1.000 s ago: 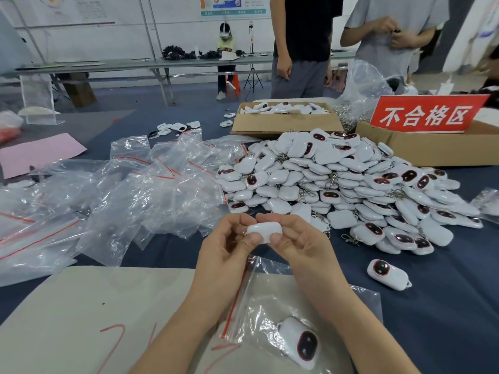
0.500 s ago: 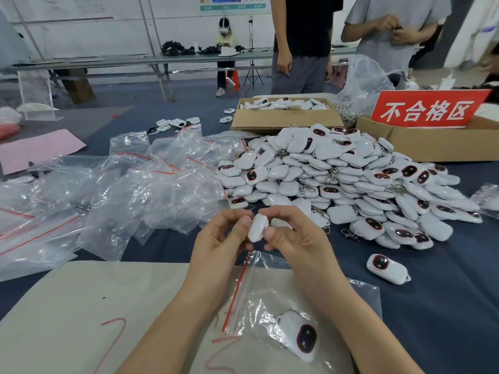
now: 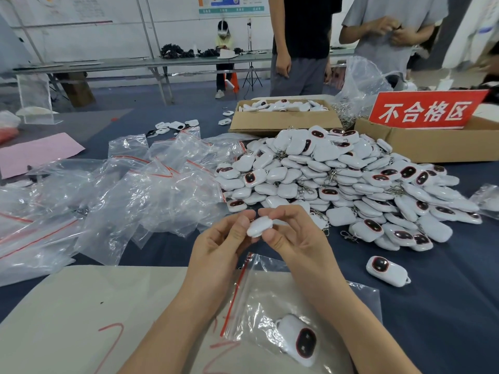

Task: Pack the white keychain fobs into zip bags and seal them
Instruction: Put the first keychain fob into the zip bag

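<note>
My left hand [image 3: 224, 247] and my right hand [image 3: 294, 238] both pinch one white keychain fob [image 3: 258, 226] between thumbs and fingertips, above the table's middle. Under my forearms lies a clear zip bag [image 3: 259, 300] with a red seal strip, and a white fob [image 3: 299, 340] with a dark red-rimmed face sits inside it. A large pile of white fobs [image 3: 337, 182] spreads across the dark cloth behind my hands. One loose fob [image 3: 386, 271] lies apart at the right. A heap of empty zip bags [image 3: 129, 193] covers the left side.
A beige board [image 3: 81, 319] with red marks lies at the near left. Two cardboard boxes stand at the back, one [image 3: 283, 117] holding fobs, the other [image 3: 432, 147] bearing a red sign. Two people stand behind the table. A pink sheet [image 3: 35, 152] lies far left.
The fob between my fingers has been turned from lying flat to tilted on edge. Both hands stay in nearly the same place above the bag.
</note>
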A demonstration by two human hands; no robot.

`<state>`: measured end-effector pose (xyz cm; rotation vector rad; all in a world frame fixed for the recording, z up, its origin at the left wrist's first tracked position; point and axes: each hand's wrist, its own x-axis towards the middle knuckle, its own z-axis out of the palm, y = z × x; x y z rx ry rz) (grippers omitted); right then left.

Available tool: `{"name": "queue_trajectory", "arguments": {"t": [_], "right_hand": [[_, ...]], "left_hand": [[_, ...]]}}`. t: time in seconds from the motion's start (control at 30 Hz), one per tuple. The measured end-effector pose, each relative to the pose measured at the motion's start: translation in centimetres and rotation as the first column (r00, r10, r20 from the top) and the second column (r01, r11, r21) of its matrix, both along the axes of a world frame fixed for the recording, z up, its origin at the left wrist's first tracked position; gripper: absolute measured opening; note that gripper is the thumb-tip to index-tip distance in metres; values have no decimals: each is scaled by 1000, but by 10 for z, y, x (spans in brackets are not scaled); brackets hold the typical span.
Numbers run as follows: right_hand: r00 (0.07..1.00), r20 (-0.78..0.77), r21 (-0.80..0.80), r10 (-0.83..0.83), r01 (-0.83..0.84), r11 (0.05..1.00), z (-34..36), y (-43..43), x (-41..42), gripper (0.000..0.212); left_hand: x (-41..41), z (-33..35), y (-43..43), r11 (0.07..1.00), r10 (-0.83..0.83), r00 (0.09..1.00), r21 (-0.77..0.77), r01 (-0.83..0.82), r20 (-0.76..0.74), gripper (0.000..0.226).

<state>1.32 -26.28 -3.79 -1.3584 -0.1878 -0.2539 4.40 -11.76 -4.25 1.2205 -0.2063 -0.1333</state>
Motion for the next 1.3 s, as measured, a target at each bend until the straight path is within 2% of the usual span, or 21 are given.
{"name": "queue_trajectory", "arguments": {"t": [0.1,0.23,0.3,0.4,0.5,0.7,1.07,1.17,1.3], "right_hand": [[1000,-14,38,25,-24,999,1,-1,-1,27],[996,-82,70,36,-31,997,4,-3,-1,35],[993,-119,49,23,-18,999,4,-2,0,34],[989,-112,-47,-97,93,995,2,-2,1,19],[982,-109,-114,-154,142,983,1,-4,1,19],[973,-58,-202,-222,206,958,-1,-3,3,21],[968,10,-198,-250,247,949,1,0,2,23],[974,-29,-209,-224,213,954,0,3,2,29],[964,-22,-223,-265,254,941,-2,3,2,39]], "left_hand": [[2,1,1,997,57,998,-56,-59,-35,39],[5,2,2,991,132,990,-45,-130,54,39],[4,3,3,987,156,978,24,-161,139,42],[-1,2,2,969,147,956,158,-191,254,48],[-6,3,1,954,140,938,211,-214,318,47],[-7,5,1,953,139,933,210,-216,332,40],[-5,-4,-1,942,113,948,270,-198,298,32],[-3,-7,-3,938,138,954,275,-212,267,34],[-4,-6,-3,937,65,965,317,-147,256,21]]}}
